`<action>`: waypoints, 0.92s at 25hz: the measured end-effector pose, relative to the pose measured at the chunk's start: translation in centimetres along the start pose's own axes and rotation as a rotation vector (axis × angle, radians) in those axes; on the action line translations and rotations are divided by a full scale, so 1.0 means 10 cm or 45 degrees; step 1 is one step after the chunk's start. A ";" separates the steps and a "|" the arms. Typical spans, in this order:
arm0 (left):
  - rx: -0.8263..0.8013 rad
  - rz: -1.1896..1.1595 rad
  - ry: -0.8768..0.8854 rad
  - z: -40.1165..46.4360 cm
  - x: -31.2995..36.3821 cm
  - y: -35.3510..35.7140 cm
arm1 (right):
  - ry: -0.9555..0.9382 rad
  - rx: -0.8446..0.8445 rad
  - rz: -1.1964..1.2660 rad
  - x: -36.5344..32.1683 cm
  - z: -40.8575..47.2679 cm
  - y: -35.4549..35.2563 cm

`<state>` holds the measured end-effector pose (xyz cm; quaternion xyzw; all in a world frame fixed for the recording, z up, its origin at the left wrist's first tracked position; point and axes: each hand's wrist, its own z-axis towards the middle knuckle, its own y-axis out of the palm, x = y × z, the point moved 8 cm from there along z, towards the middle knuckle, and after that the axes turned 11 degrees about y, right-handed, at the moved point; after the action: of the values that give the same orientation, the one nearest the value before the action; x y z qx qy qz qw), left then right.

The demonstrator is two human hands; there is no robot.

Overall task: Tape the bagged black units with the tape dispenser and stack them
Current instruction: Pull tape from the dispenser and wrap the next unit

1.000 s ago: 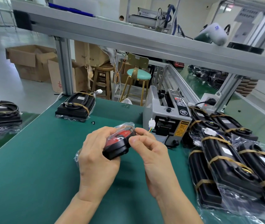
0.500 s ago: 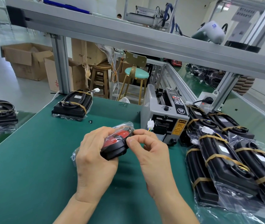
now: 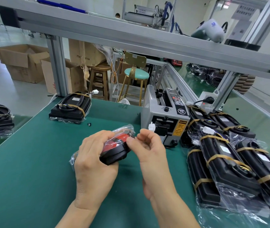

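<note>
Two hands hold a bagged black unit in front of the tape dispenser

A person's two bare hands meet over a green worktop [image 3: 32, 170]. The left hand [image 3: 94, 163] is wrapped around a bagged black unit [image 3: 116, 150], fingers curled over its top and thumb under its lower edge, lifting it clear of the worktop. The unit is a small black housing with a bright red part showing on its upper face, sealed in a clear, crinkled plastic bag whose loose ends stick out past both sides of the hand. The right hand [image 3: 149, 148] touches the unit's right end, thumb and forefinger pinched on the bag there, other fingers loosely curled.

The grey tape dispenser [image 3: 165, 116] stands just behind and to the right of the held unit, with a yellow caution label on its front. To the right of the dispenser lies a pile of taped units [image 3: 226, 163]: long black units in clear bags, each banded with brown tape and lying overlapped. Well to the left of the dispenser, at the far edge of the worktop, a single taped unit [image 3: 71, 107] lies flat with its coiled cable on top. A tiny black piece [image 3: 89, 124] lies on the worktop between that unit and the dispenser
</note>
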<state>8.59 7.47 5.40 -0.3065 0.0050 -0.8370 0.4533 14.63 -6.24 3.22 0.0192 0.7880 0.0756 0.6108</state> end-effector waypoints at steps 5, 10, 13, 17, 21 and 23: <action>0.025 -0.034 -0.009 -0.01 -0.03 -0.04 | -0.102 -0.078 -0.075 0.01 -0.07 0.10; 0.057 -0.090 -0.046 -0.02 -0.05 -0.10 | -0.151 -0.140 -0.258 -0.05 -0.06 0.10; 0.055 -0.128 -0.055 -0.04 -0.08 -0.10 | -0.045 -0.255 -0.120 -0.04 0.02 0.11; 0.020 -0.172 -0.051 -0.06 -0.12 -0.11 | -0.136 -0.188 -0.149 -0.13 0.03 0.01; 0.014 -0.454 -0.190 0.03 -0.20 -0.14 | -0.823 -0.474 -1.002 -0.67 -0.27 0.21; 0.011 -0.667 -0.313 0.02 -0.29 -0.11 | -0.817 -0.531 -1.452 -0.60 -0.13 0.21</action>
<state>9.09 10.39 4.37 -0.3944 -0.1329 -0.8822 0.2203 14.75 -5.04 9.57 -0.4953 0.4240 -0.1170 0.7492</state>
